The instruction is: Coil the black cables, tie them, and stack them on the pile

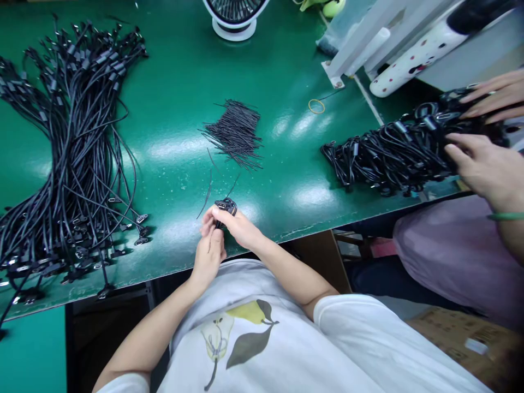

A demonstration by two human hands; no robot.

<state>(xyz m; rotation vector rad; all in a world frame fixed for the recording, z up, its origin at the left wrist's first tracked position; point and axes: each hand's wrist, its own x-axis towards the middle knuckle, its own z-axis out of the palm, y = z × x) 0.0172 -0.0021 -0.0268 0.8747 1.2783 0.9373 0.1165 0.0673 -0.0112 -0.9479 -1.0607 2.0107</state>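
Right now both hands are meeting at the near edge of the green table [180, 114], just in front of the person's chest. The left hand [208, 248] is sitting under and behind the right hand [239, 226], fingers curled, pinching the lower end of a small coiled black cable [226, 207]. The right hand is closing thumb and fingers on the same coil from the side, so the two hands are pressing together around it. The cable's plug end is poking up above the fingertips, over the table edge.

A few loose black ties [208, 191] are lying just beyond the hands. Farther back a heap of short black ties [237, 131] is sitting mid-table. A big bundle of long black cables [77, 147] is sprawling across the left side, plugs fanning toward the near edge. On the right another pile of coiled cables [385, 153] is lying near the edge, and a co-worker's hands [483, 164] are resting on its far end. A yellow rubber band [316, 106] is lying behind that pile, and a white fan base [234, 22] is standing at the far edge.
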